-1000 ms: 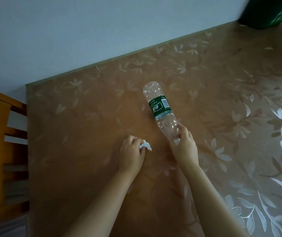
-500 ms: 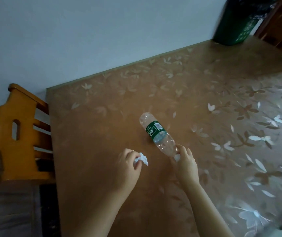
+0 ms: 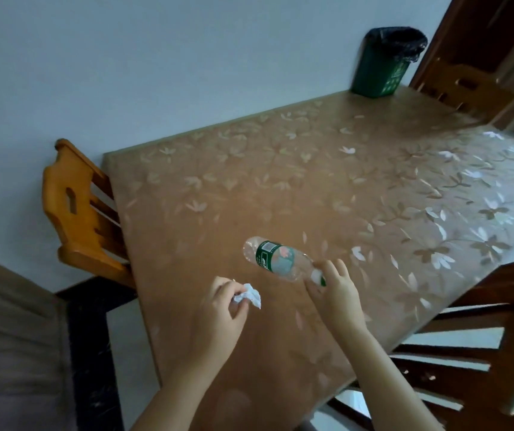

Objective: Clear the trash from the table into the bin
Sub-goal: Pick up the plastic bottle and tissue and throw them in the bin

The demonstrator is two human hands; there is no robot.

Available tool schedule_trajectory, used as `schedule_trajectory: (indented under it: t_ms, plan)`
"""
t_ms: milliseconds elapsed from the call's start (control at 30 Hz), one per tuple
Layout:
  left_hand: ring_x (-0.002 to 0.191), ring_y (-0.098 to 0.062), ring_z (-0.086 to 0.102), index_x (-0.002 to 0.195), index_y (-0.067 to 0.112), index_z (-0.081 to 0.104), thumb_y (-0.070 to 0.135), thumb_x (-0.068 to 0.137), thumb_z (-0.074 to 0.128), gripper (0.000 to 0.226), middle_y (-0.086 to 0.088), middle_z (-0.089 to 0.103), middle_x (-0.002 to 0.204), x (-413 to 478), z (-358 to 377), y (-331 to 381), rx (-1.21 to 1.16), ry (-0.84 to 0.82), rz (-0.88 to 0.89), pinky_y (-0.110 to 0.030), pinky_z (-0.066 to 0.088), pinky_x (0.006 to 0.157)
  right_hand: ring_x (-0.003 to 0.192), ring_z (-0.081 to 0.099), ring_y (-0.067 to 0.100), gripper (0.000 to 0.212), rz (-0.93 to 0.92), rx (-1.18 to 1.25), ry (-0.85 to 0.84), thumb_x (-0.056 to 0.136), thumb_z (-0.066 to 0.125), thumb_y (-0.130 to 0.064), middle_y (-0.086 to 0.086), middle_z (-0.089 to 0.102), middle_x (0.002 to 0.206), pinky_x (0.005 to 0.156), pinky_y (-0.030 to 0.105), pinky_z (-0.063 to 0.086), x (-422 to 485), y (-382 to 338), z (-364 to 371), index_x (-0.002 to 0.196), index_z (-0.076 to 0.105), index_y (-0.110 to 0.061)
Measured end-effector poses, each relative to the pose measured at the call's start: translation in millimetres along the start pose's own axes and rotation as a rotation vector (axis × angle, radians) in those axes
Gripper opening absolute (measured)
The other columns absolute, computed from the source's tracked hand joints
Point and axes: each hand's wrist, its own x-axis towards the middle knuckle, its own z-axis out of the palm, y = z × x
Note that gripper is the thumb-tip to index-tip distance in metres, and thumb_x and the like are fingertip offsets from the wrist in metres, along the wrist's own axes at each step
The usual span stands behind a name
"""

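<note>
Both hands hold trash over the near part of the surface.

The left hand (image 3: 218, 309) pinches a crumpled white paper (image 3: 251, 295) between its fingers. The right hand (image 3: 336, 293) has its fingers closed round the neck of a clear plastic bottle (image 3: 276, 258) with a green label, its base pointing far-left. The green bin (image 3: 383, 62), lined with a black bag, stands at the far right corner of the flower-patterned surface (image 3: 280, 181), well apart from both hands. A wooden chair (image 3: 78, 209) sits at the left.

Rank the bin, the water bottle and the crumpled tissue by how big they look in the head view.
1. Green bin, largest, even though it is farthest from the camera.
2. Water bottle, close behind in length but slimmer; being nearer makes it look bigger.
3. Crumpled tissue, clearly smallest.
</note>
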Motion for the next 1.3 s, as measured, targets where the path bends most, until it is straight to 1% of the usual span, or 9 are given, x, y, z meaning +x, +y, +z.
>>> schedule_trajectory:
  t_ms: [167, 233, 333, 433, 667, 767, 867, 1067, 1300]
  plan:
    - [0.074, -0.005, 0.051, 0.081, 0.012, 0.063, 0.026, 0.076, 0.053, 0.018, 0.012, 0.052, 0.089, -51.6, -36.2, 12.5, -0.036, -0.037, 0.012, -0.011, 0.039, 0.065, 0.063, 0.052, 0.028, 0.024, -0.075, -0.071, 0.049, 0.076, 0.068, -0.009, 0.011, 0.053, 0.093, 0.055, 0.027, 0.037, -70.4, -26.9, -22.1, 0.098, 0.058, -0.005]
    - [0.077, -0.006, 0.052, 0.080, 0.009, 0.064, 0.025, 0.076, 0.055, 0.019, 0.003, 0.058, 0.088, -73.6, -47.2, 16.1, -0.055, -0.060, 0.017, -0.005, 0.035, 0.072, 0.065, 0.054, 0.027, 0.024, -0.083, -0.091, 0.067, 0.076, 0.069, -0.008, 0.012, 0.054, 0.093, 0.055, 0.027, 0.041, -99.3, -35.3, -30.5, 0.098, 0.058, -0.005]
    - [0.080, -0.005, 0.051, 0.082, 0.009, 0.064, 0.029, 0.075, 0.051, 0.025, -0.001, 0.059, 0.089, -99.8, -58.0, 24.9, -0.131, -0.099, -0.040, -0.016, 0.041, 0.069, 0.066, 0.056, 0.027, 0.026, -0.086, -0.113, 0.075, 0.076, 0.070, -0.007, 0.013, 0.055, 0.093, 0.056, 0.029, 0.047, -134.6, -43.4, -47.1, 0.100, 0.059, -0.004]
    - [0.081, -0.005, 0.052, 0.082, 0.009, 0.064, 0.017, 0.073, 0.059, 0.012, -0.003, 0.060, 0.090, -120.1, -60.5, 37.8, -0.169, -0.118, -0.064, -0.012, 0.040, 0.069, 0.064, 0.057, 0.026, 0.027, -0.083, -0.137, 0.109, 0.076, 0.070, -0.006, 0.012, 0.055, 0.093, 0.055, 0.032, 0.053, -163.4, -46.9, -70.5, 0.101, 0.059, -0.004]
    - [0.081, -0.007, 0.052, 0.080, 0.008, 0.064, 0.016, 0.073, 0.061, 0.011, -0.004, 0.061, 0.088, -127.4, -48.0, 92.2, -0.168, -0.168, 0.110, -0.014, 0.039, 0.066, 0.067, 0.059, 0.024, 0.025, -0.050, -0.215, 0.304, 0.071, 0.074, -0.005, 0.013, 0.060, 0.089, 0.055, 0.026, 0.052, -207.6, -35.1, -126.5, 0.092, 0.062, -0.002]
    - [0.078, -0.008, 0.055, 0.081, 0.010, 0.065, 0.032, 0.077, 0.053, 0.026, -0.002, 0.062, 0.088, -128.9, -38.3, 127.6, -0.185, -0.205, 0.205, -0.014, 0.041, 0.064, 0.068, 0.057, 0.023, 0.026, -0.030, -0.237, 0.355, 0.069, 0.076, -0.005, 0.012, 0.060, 0.087, 0.055, 0.022, 0.046, -225.4, -19.1, -153.3, 0.090, 0.062, -0.002]
    - [0.076, -0.013, 0.059, 0.082, 0.007, 0.066, 0.025, 0.076, 0.059, 0.020, -0.005, 0.064, 0.088, -129.8, -19.7, 175.1, -0.169, -0.219, 0.326, -0.003, 0.039, 0.063, 0.066, 0.056, 0.022, 0.026, 0.030, -0.209, 0.418, 0.071, 0.074, -0.005, 0.012, 0.059, 0.090, 0.052, 0.029, 0.052, -243.8, 2.4, -184.4, 0.093, 0.060, -0.004]
    - [0.080, -0.008, 0.053, 0.089, 0.008, 0.064, 0.032, 0.080, 0.058, 0.027, 0.000, 0.059, 0.091, -150.1, 47.4, 286.6, -0.267, -0.268, 0.495, -0.006, 0.040, 0.065, 0.069, 0.044, 0.007, 0.028, 0.119, -0.183, 0.649, 0.072, 0.074, -0.006, 0.009, 0.057, 0.089, 0.061, 0.002, 0.035, -290.1, 70.2, -269.9, 0.096, 0.059, -0.005]
    - [0.079, -0.007, 0.052, 0.090, 0.009, 0.064, 0.029, 0.082, 0.055, 0.023, -0.003, 0.061, 0.087, -211.1, 154.6, 411.4, -0.377, -0.432, 0.625, -0.010, 0.044, 0.070, 0.068, 0.045, 0.011, 0.024, 0.281, -0.189, 0.857, 0.073, 0.065, -0.012, 0.010, 0.055, 0.089, 0.062, 0.011, 0.038, -370.2, 182.4, -366.5, 0.095, 0.059, -0.005]
